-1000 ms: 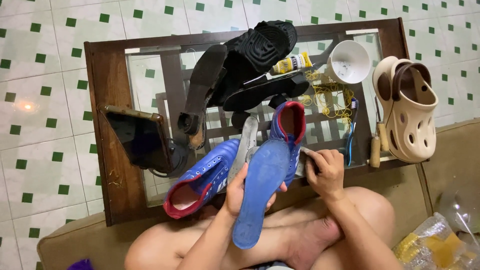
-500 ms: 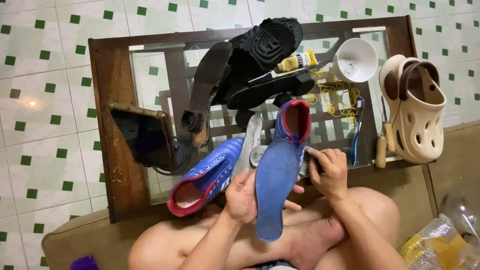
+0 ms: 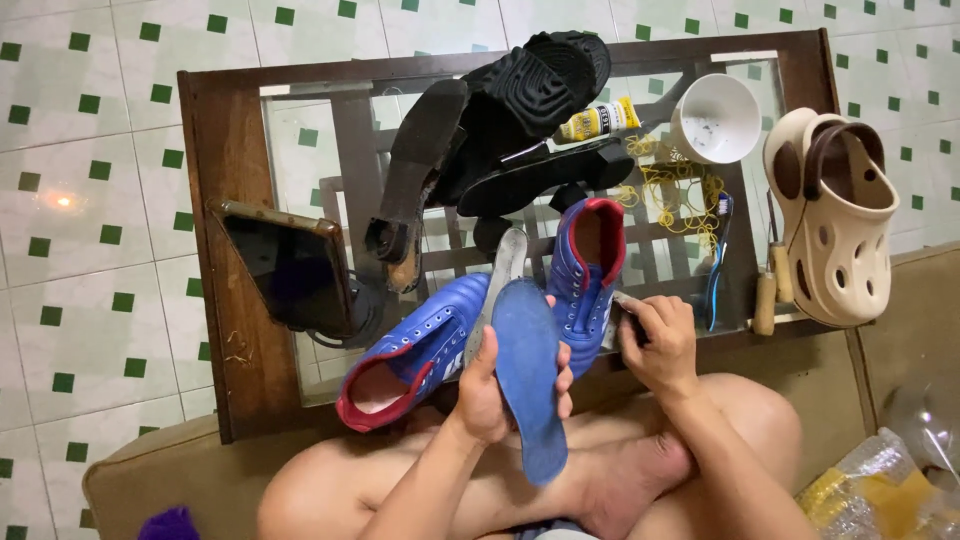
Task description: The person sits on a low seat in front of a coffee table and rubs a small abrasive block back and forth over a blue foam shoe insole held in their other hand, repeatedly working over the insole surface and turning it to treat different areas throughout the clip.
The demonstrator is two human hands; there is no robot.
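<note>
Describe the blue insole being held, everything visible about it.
The blue insole is a flat, foot-shaped pad with a smooth matte blue face, probably foam. The left hand grips its left edge, fingertips wrapping over the right edge. It runs lengthwise away from the person, above their lap, its far end near the two blue shoes on the table edge.

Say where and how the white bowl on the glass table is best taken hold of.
Grip the white bowl by its rim, coming from above on the near right side. It stands upright and open, so the rim is fully exposed. A yellow glue tube lies to its left and a heap of yellow rubber bands lies just in front of it, while the beige clog on its right leaves a little room.
</note>
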